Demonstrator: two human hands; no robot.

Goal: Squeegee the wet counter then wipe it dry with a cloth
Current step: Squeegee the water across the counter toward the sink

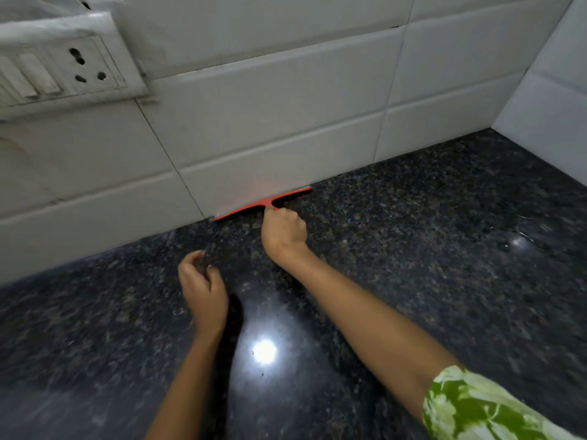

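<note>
A red squeegee (251, 207) lies with its blade along the foot of the tiled back wall, on the dark speckled granite counter (413, 265). My right hand (282, 231) is closed around its short handle, arm stretched far forward. My left hand (203, 290) hovers just above the counter nearer to me, fingers loosely curled and apart, holding nothing. No cloth is in view.
White wall tiles (286, 106) run along the back and meet a side wall (556, 106) at the right corner. A switch and socket plate (60, 71) is mounted on the wall at upper left. A ceiling light's reflection (264, 350) shines on the glossy counter.
</note>
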